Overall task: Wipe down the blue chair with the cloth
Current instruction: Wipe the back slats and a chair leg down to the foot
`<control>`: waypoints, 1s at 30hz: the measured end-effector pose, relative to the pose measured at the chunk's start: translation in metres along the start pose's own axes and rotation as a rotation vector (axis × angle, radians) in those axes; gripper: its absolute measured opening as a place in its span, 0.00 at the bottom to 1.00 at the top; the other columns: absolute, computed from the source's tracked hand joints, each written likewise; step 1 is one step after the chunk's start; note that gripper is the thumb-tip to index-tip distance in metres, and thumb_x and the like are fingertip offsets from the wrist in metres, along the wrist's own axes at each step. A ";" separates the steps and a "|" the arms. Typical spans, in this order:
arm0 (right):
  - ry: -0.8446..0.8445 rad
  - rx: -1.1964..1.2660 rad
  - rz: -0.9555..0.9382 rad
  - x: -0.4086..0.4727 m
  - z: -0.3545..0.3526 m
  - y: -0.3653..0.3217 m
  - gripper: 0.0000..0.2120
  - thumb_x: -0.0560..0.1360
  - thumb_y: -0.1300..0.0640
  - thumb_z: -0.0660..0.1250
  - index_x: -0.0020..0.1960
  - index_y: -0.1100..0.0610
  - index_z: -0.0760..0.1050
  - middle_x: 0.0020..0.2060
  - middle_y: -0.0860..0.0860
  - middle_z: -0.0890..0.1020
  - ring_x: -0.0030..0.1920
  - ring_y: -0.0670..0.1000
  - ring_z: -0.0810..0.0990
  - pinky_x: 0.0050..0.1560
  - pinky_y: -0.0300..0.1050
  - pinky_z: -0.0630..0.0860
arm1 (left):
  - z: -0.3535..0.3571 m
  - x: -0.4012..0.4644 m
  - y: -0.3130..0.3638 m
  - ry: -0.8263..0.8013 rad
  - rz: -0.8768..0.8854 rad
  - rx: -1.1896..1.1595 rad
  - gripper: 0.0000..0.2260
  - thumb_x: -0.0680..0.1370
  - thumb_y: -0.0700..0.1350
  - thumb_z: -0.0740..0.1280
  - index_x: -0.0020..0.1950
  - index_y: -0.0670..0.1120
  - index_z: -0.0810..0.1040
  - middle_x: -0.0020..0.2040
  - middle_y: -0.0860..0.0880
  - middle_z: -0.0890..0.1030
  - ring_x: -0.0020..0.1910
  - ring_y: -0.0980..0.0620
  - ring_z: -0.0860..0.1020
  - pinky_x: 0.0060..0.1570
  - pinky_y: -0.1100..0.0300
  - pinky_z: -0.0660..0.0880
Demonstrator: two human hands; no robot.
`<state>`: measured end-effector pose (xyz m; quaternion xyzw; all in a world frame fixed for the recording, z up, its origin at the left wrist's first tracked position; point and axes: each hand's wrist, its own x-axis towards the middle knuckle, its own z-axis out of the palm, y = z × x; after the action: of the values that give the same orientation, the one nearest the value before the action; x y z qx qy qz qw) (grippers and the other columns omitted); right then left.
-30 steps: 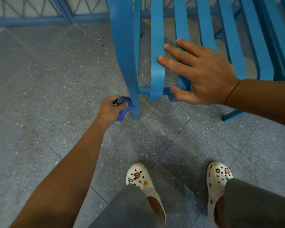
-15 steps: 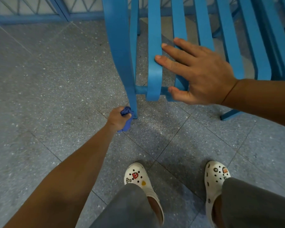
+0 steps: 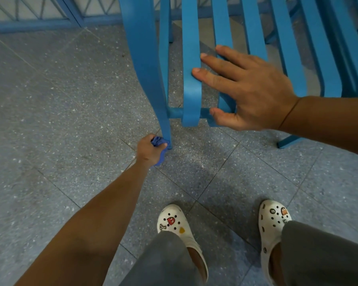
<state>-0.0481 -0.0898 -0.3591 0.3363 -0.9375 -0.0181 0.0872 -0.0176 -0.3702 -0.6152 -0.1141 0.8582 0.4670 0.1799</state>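
Floor [image 3: 56, 112]: grey tiles with tiny white specks and thin dark lines between them. It fills most of the view.
Chair [image 3: 190, 65]: blue, with long flat slats. It stands on the floor at the top of the view. A round bar joins the slat ends low down.
Fence [image 3: 39, 19]: blue bars with a zigzag pattern, at the top left behind the chair.
Leg [image 3: 153, 79]: the wide blue chair leg on the left. It curves down and its foot meets the floor just beside the left hand.
Trousers [image 3: 163, 263]: grey, at the bottom of the view, one leg over each shoe.
Right hand [image 3: 250, 93]: flat on the chair slats with the fingers straight and spread apart. The thumb lies by the round bar. It grips nothing.
Shoes [image 3: 177, 226]: two white clogs with holes and little bright charms. They stand on the tiles, well apart from each other and near the chair.
Left hand [image 3: 150, 149]: low down by the floor, with the fingers curled tight round the cloth.
Cloth [image 3: 160, 145]: dark blue and bunched up in the left hand. It touches the very bottom of the chair leg, and a bit hangs out under the hand.
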 end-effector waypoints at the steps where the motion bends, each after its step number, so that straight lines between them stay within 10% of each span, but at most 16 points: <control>1: -0.001 -0.001 0.000 0.001 0.000 0.000 0.36 0.79 0.36 0.56 0.81 0.52 0.58 0.78 0.58 0.66 0.78 0.64 0.63 0.66 0.62 0.71 | 0.000 -0.001 0.000 -0.006 -0.004 0.005 0.18 0.75 0.40 0.75 0.34 0.50 0.67 0.31 0.53 0.69 0.31 0.58 0.67 0.30 0.71 0.64; 10: -0.015 -0.015 0.005 -0.001 0.000 0.001 0.35 0.79 0.36 0.55 0.82 0.51 0.57 0.78 0.57 0.65 0.78 0.64 0.62 0.67 0.62 0.71 | -0.020 -0.002 0.015 -0.077 0.018 -0.088 0.07 0.77 0.39 0.74 0.45 0.42 0.77 0.35 0.52 0.77 0.28 0.67 0.75 0.30 0.74 0.69; 21: -0.010 -0.012 0.000 0.000 0.000 0.001 0.35 0.79 0.36 0.54 0.82 0.51 0.57 0.78 0.58 0.66 0.78 0.64 0.62 0.65 0.62 0.72 | 0.035 0.006 0.011 -0.024 -0.431 0.178 0.11 0.77 0.48 0.73 0.53 0.43 0.78 0.48 0.46 0.79 0.48 0.44 0.80 0.42 0.57 0.71; 30: 0.005 -0.001 0.008 0.000 0.001 0.001 0.35 0.80 0.36 0.54 0.82 0.51 0.58 0.77 0.57 0.66 0.78 0.64 0.63 0.64 0.62 0.73 | 0.012 0.012 -0.008 -0.133 -0.276 -0.003 0.15 0.74 0.44 0.77 0.39 0.44 0.71 0.35 0.48 0.74 0.34 0.52 0.73 0.29 0.69 0.69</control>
<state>-0.0488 -0.0886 -0.3603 0.3324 -0.9387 -0.0172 0.0898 -0.0232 -0.3645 -0.6326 -0.1998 0.8198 0.4458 0.2987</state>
